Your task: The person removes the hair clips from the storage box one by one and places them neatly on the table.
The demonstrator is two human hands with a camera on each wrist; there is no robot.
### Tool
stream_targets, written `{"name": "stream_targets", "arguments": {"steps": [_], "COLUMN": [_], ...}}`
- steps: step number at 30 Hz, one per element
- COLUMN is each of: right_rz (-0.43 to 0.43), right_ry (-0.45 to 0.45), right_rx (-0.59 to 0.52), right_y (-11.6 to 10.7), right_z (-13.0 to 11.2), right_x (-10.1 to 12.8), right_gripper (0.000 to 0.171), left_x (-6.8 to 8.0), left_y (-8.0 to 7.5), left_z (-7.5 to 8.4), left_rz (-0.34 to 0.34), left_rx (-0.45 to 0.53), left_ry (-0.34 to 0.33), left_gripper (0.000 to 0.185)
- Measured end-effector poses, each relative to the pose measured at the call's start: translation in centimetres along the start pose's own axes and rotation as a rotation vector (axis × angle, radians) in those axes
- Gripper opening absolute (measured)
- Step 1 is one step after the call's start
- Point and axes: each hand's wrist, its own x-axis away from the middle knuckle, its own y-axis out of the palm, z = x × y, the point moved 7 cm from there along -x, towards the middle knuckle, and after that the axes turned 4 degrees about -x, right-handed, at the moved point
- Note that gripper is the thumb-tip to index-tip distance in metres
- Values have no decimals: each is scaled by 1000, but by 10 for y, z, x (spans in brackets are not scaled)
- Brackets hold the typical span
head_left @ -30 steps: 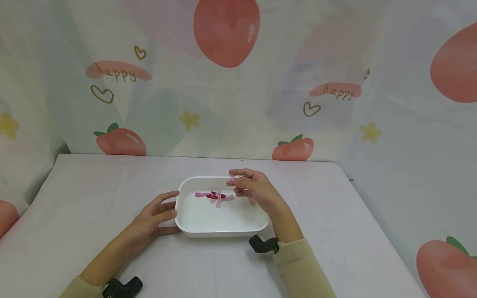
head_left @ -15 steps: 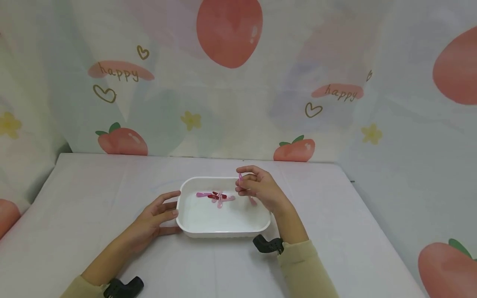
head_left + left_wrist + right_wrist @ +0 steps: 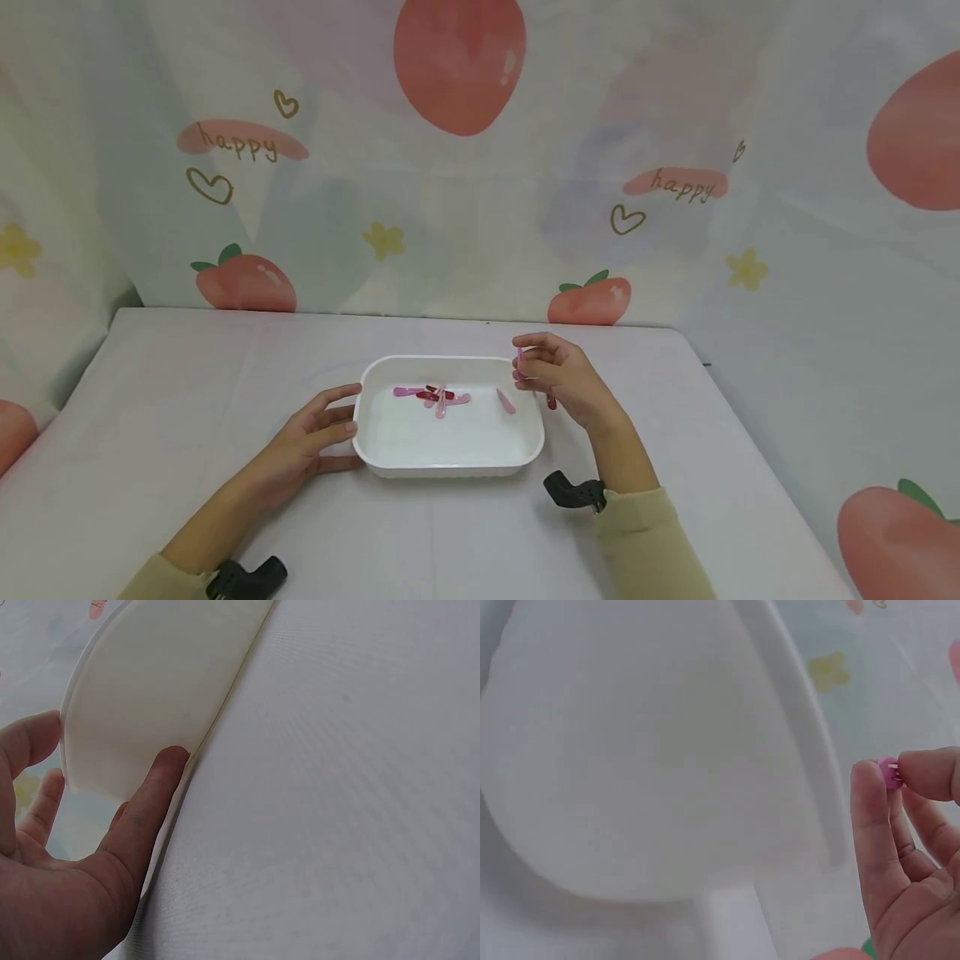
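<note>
Right hand pinches small pink hair clip btwn thumb + index fingers, just past right rim of white rectangular plastic tray. Left hand open, fingers straight against tray's left wall. Risk: pinch is tip-only, clip could slip onto worktop. More pink/red clips in tray left of fingers; nothing blocking.

White-covered surface. Backdrop cloth behind and at sides, printed with peaches, hearts, yellow flowers, word "happy". Dark red clip on surface, right of tray.
</note>
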Motion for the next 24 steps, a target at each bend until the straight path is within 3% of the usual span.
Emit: {"name": "stream_targets", "arguments": {"steps": [13,24], "right_rz": [158,260], "right_ry": [-17,42], "right_rx": [84,158], "right_y": [-46,-81], "right_z": [14,27], "right_x": [1,6], "right_gripper": [32,35], "left_x": [4,-1], "left_y": [-5,-2], "left_z": [-4,-3], "left_rz": [32,21], "left_rx": [26,24], "left_ry": [-16,-11], "left_gripper": [54,54]}}
